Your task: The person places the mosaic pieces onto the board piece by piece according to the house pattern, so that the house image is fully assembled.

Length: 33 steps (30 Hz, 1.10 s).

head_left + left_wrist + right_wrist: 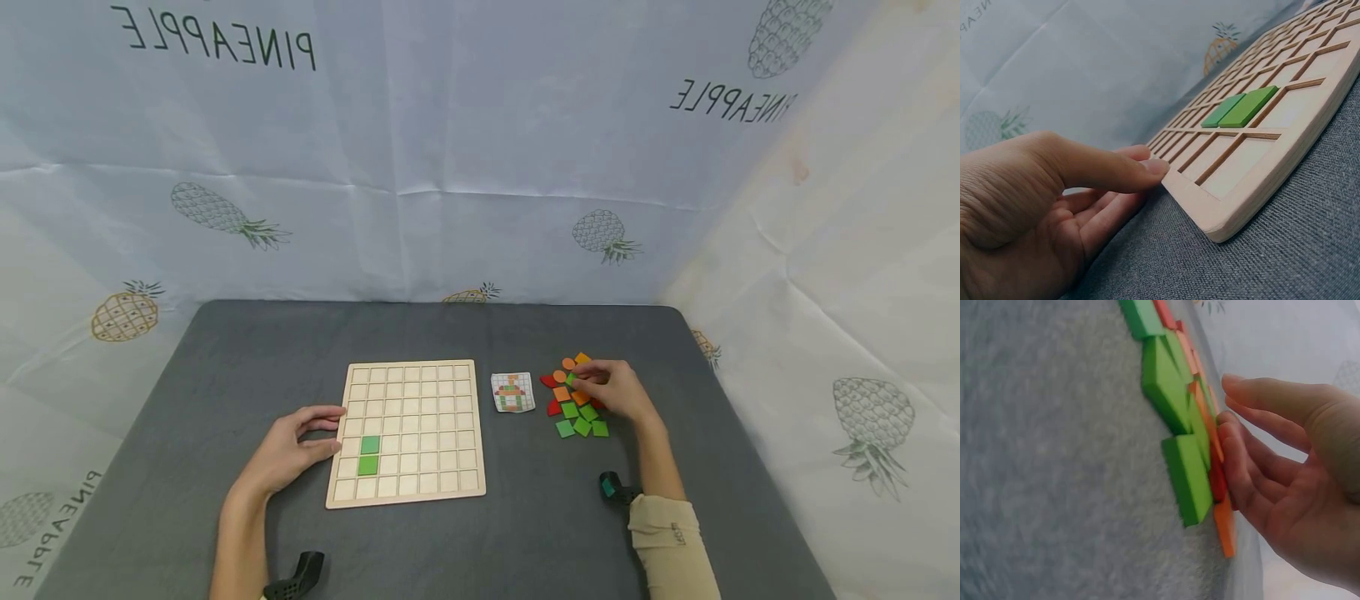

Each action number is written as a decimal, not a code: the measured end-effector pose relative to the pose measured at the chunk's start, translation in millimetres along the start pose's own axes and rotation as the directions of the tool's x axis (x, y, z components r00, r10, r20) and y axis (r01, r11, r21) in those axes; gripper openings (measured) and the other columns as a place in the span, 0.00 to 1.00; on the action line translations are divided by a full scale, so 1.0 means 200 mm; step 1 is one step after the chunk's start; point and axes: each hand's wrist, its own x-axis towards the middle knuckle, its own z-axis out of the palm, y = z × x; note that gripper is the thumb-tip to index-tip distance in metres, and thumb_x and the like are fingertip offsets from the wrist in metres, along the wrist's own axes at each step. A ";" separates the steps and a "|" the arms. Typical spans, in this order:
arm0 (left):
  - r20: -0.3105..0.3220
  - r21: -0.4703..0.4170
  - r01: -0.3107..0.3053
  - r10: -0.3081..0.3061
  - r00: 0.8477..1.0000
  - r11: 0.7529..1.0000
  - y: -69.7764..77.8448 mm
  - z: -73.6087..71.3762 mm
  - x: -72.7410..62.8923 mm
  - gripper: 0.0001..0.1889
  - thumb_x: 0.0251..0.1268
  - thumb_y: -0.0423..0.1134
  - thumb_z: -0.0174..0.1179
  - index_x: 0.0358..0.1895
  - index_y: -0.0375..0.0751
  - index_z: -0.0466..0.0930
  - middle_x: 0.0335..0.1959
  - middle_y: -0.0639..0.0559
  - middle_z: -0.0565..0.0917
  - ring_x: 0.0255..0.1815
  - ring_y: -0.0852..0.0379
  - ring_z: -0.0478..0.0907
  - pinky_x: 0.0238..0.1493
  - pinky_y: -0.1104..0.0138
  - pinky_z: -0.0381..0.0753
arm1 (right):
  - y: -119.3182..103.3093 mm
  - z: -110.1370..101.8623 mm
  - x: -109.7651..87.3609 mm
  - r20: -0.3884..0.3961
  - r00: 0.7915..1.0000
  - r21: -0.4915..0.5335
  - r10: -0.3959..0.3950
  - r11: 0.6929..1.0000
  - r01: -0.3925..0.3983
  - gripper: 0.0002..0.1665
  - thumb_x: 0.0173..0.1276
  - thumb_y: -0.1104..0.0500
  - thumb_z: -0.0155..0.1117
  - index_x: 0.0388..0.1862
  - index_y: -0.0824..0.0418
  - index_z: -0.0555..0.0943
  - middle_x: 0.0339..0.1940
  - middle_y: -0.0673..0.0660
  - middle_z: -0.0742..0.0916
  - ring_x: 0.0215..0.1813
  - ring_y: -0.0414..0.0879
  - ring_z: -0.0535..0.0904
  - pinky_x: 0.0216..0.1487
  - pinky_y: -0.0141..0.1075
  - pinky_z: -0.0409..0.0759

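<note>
My left hand is at the left edge of a pale wooden grid board, its thumb and fingers touching the rim. In the left wrist view the thumb meets the edge near a corner. Two green square tiles, one bluish-green and one bright green, sit in neighbouring cells. Over a pile of coloured tiles, my right hand reaches down, fingertips beside a green tile. The right wrist view shows its thumb apart from the tiles; contact by the other fingers is unclear.
Between board and pile lies a small pattern card with a coloured grid picture. The pile mixes orange discs, red pieces and orange and green squares. A dark grey cloth covers the table, and pineapple-print curtains hang behind.
</note>
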 end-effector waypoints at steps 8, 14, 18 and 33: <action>-0.002 0.004 -0.005 0.005 1.000 1.000 0.01 0.00 0.00 0.30 0.67 0.28 0.73 0.72 0.30 0.77 0.65 0.33 0.83 0.53 0.70 0.83 0.52 0.76 0.88 | 0.02 0.01 0.01 -0.017 0.999 -0.011 0.029 1.000 -0.029 0.18 0.73 0.60 0.77 0.57 0.67 0.90 0.47 0.67 0.92 0.38 0.39 0.85 0.36 0.30 0.83; -0.005 0.016 0.000 0.000 1.000 1.000 0.01 0.00 0.00 0.31 0.67 0.29 0.74 0.73 0.31 0.77 0.65 0.34 0.83 0.53 0.70 0.82 0.51 0.76 0.87 | 0.02 0.01 0.02 -0.006 0.999 -0.030 0.039 0.999 -0.040 0.19 0.70 0.59 0.79 0.56 0.66 0.90 0.46 0.64 0.92 0.37 0.38 0.84 0.37 0.30 0.83; -0.007 0.025 0.001 -0.001 1.000 1.000 0.01 0.00 0.00 0.31 0.67 0.30 0.74 0.73 0.31 0.77 0.65 0.34 0.83 0.54 0.69 0.82 0.51 0.75 0.87 | 0.02 0.00 0.02 0.011 0.999 -0.043 0.032 0.999 -0.031 0.19 0.70 0.58 0.79 0.56 0.66 0.90 0.46 0.64 0.92 0.37 0.39 0.83 0.37 0.31 0.83; -0.007 0.038 -0.007 0.007 1.000 0.999 0.00 0.00 0.00 0.31 0.68 0.30 0.74 0.72 0.32 0.78 0.64 0.35 0.84 0.54 0.69 0.83 0.50 0.75 0.87 | 0.02 0.03 0.04 0.003 0.999 -0.095 0.046 0.994 -0.045 0.20 0.68 0.58 0.80 0.56 0.65 0.91 0.43 0.61 0.90 0.35 0.43 0.81 0.35 0.32 0.80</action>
